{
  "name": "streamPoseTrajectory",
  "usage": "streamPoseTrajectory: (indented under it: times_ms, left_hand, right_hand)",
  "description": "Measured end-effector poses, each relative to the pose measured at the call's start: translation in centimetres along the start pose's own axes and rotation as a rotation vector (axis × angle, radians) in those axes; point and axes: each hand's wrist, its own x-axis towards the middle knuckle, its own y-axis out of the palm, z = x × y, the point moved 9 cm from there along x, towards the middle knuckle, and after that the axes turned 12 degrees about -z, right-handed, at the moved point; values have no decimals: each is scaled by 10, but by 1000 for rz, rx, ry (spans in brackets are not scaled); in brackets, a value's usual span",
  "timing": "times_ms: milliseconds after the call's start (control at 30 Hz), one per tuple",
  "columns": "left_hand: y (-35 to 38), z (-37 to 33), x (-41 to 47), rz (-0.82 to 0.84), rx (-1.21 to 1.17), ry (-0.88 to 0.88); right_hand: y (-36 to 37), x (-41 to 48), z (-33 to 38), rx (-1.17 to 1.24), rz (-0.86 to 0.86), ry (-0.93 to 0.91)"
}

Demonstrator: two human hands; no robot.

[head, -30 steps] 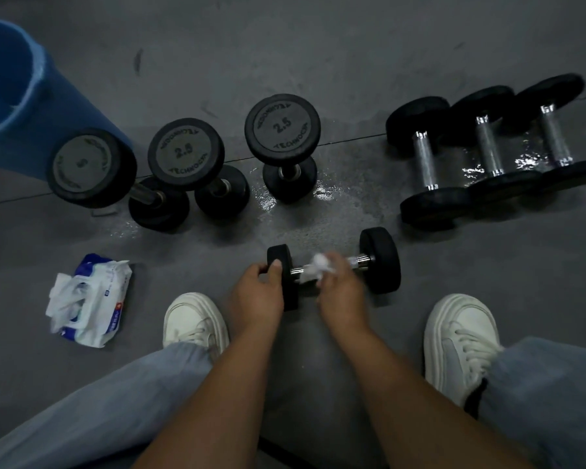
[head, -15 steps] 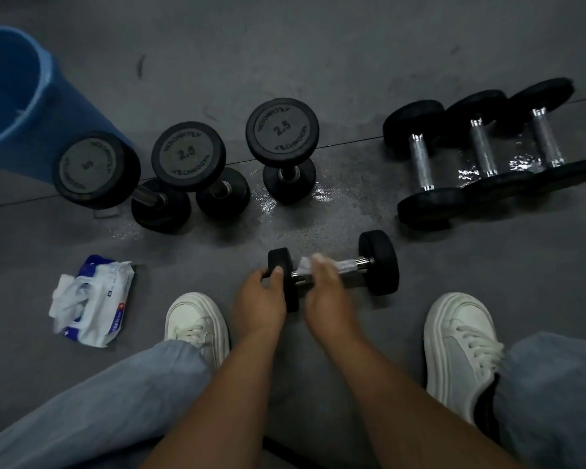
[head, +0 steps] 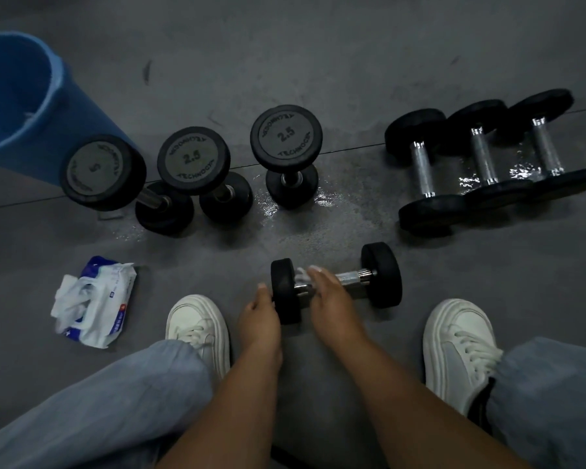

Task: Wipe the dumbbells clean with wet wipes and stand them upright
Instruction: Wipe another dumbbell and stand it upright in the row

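Nearest, between two white shoes [head: 197, 330], the hands work apart from each other on one small dumbbell [head: 381, 274], which lies on its side on the floor [head: 318, 45]. The left hand [head: 259, 319] holds the left head of it, with the thumb on the rim. The right hand [head: 332, 299] is curved over the handle and presses a wet wipe [head: 301, 275] on the metal; only a white corner of the wipe shows past the fingers.

To do this step well, I think the left hand should stop the round head from rolling while the right hand moves the wipe along the whole handle and twists it around. The handle looks knurled and shiny, so dirt may sit in the grooves and needs firm pressure. The heads are matte black, probably rubber, thick discs with rounded edges. Their flat faces should let the dumbbell stand steadily afterwards.

To the left lies the soft wipe pack [head: 95, 299], open, with crumpled white sheets coming out.

Farther, near the seam of the floor, three upright dumbbells [head: 193, 160] stand in a row on the left, and two of their top faces are marked 2.5. On the right, three lying dumbbells [head: 484, 160] wait side by side. Wet patches shine on the grey, slightly rough floor around both rows.

Farthest left stands a blue tube [head: 21, 96] with a thick rim like foam.
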Motion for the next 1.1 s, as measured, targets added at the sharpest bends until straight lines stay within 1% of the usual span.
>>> streamPoseTrajectory:
  times_ms: [33, 67, 100, 133, 200, 233, 267, 333, 367, 400, 433, 467, 500, 533, 567, 600, 633, 667, 700, 733, 767, 800, 867, 900, 933, 1000, 1033, 1067, 1100]
  left_hand:
    - [5, 9, -2, 35, -108, -134]
    - [10, 15, -6, 77, -192, -257]
    - [16, 19, -10, 114, -253, -354]
    - [19, 22, -12, 132, -290, -418]
    - [24, 24, -14, 154, -314, -465]
    - [28, 25, -14, 178, -312, -459]
    - [30, 24, -15, 201, -299, -437]
    - [35, 22, -12, 242, -243, -339]
    - [35, 22, -11, 250, -209, -284]
    - [33, 21, -13, 246, -180, -226]
    - [31, 20, -13, 239, -163, -170]
    - [28, 18, -15, 230, -158, -125]
    - [25, 16, -15, 217, -167, -92]
    - [22, 13, -14, 205, -178, -61]
    - [20, 9, -13, 201, -187, -26]
    - [19, 4, -13, 205, -187, 9]
    - [20, -1, -12, 216, -183, 42]
    - [21, -4, -12, 230, -169, 79]
    - [22, -7, -12, 244, -153, 118]
    - [23, -11, -13, 250, -136, 155]
    - [23, -13, -14, 249, -121, 188]
    - [23, -15, -14, 248, -119, 209]
    - [25, -17, -10, 235, -145, 218]
    - [25, -18, -8, 222, -155, 222]
    - [27, -21, -8, 215, -157, 227]
    - [32, -26, -6, 189, -144, 229]
    - [34, -31, -3, 168, -131, 237]
    - [37, -37, -1, 146, -122, 260]
    - [39, -44, 1, 126, -113, 279]
  right_hand:
    - [-9, 3, -10, 1, -82, 76]
    - [-18, 1, -25, -3, -155, 215]
    - [-21, -4, -36, -24, -174, 334]
    - [-18, -8, -36, -28, -145, 364]
    - [-1, -16, -5, -18, 28, 164]
    - [3, -17, 6, -25, 48, 65]
    - [-1, -13, 6, -21, 2, 37]
    - [-16, -10, -18, -95, -91, 193]
    - [-16, -11, -22, -99, -59, 231]
    - [-9, -14, -18, -62, 12, 182]
    - [-2, -18, -5, -52, 99, 69]
    - [2, -19, 6, -55, 115, -21]
    - [-2, -13, 5, -43, 57, -27]
    - [-12, -5, -5, -31, -40, 43]
    - [-24, -2, -17, -64, -118, 165]
    - [-30, -2, -27, -76, -157, 239]
    - [-27, -3, -28, -70, -113, 262]
    - [-18, -5, -18, -49, -19, 203]
    - [-4, -9, -2, -29, 105, 98]
    - [3, -10, 10, -6, 154, 5]
    - [3, -7, 14, 10, 125, -29]
    - [-4, -1, 9, -1, 50, 8]
    - [-23, 5, -14, -94, -101, 182]
    - [-25, 6, -20, -128, -104, 221]
    - [-19, 7, -18, -120, -47, 193]
    - [-3, 11, 3, -36, 79, 40]
    - [0, 17, 9, -5, 79, -4]
    - [-2, 25, 5, 5, 31, 27]
    - [-10, 32, -6, -9, -43, 108]
